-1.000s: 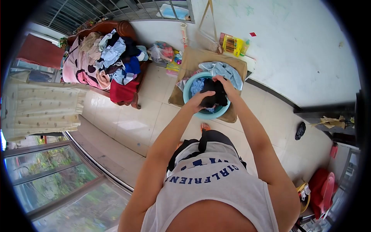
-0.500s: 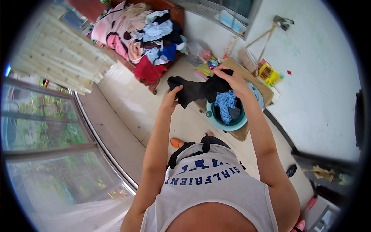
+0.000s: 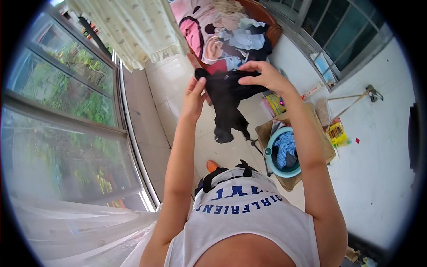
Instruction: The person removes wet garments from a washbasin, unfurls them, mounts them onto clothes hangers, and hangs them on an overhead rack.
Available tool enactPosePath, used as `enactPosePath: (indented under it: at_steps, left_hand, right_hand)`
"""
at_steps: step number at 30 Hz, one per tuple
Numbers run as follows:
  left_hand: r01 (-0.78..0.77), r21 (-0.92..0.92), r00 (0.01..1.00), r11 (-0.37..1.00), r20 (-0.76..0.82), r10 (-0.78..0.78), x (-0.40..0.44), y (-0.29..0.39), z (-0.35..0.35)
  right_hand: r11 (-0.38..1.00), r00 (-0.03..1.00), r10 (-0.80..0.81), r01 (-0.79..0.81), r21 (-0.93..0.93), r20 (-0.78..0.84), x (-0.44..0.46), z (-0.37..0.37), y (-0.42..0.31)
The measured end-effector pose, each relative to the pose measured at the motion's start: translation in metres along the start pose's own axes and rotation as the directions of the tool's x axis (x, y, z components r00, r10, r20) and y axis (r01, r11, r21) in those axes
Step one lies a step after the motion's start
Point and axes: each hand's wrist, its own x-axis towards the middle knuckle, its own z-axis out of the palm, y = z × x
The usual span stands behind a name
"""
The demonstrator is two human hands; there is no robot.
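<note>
A black garment (image 3: 229,100) hangs stretched between my two hands, its lower part dangling free above the floor; its exact kind is hard to make out. My left hand (image 3: 193,93) pinches its upper left corner, thumb on top. My right hand (image 3: 264,80) grips the upper right part, fingers bent over the cloth. Below and right of the garment stands a teal basin (image 3: 268,161) with blue cloth (image 3: 284,147) and dark cloth inside. It rests on a brown cardboard-like sheet (image 3: 291,182).
A wooden seat (image 3: 275,31) at the back holds a heap of clothes (image 3: 247,40). Windows (image 3: 66,147) and a pale curtain (image 3: 129,31) line the left. On the right, a yellow packet (image 3: 338,135) and a stick-handled tool (image 3: 373,93) are by the white wall (image 3: 378,178).
The black garment has opened out and now hangs down longer. My hands have risen in view, and the camera has turned so the basin and seat appear further right.
</note>
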Motion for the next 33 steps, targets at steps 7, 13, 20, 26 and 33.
enactPosePath:
  at_steps: [7, 13, 20, 26, 33]
  left_hand:
    - [-0.089, -0.108, 0.992, 0.990, -0.102, 0.078, 0.018, 0.057, -0.071]
    - [-0.097, 0.040, 0.977, 0.994, -0.188, 0.103, 0.045, 0.101, -0.109]
    - [-0.132, -0.121, 0.986, 0.984, -0.116, 0.118, 0.088, 0.143, -0.117]
    - [0.002, -0.296, 0.996, 0.955, 0.089, 0.026, 0.115, 0.161, -0.118]
    - [0.044, -0.045, 0.979, 0.998, 0.199, -0.034, 0.142, 0.186, -0.110]
  right_hand:
    - [0.999, 0.990, 0.026, -0.022, -0.030, 0.139, 0.049, 0.012, -0.011]
    - [0.990, 0.998, -0.031, 0.024, 0.140, 0.049, 0.075, 0.036, -0.006]
    - [0.959, 1.000, 0.000, 0.005, -0.285, 0.017, 0.103, 0.058, -0.002]
    - [0.766, 0.987, -0.152, 0.149, -0.625, 0.049, 0.157, 0.089, 0.009]
    - [0.972, 0.917, -0.220, 0.177, 0.153, 0.333, 0.258, 0.120, 0.029]
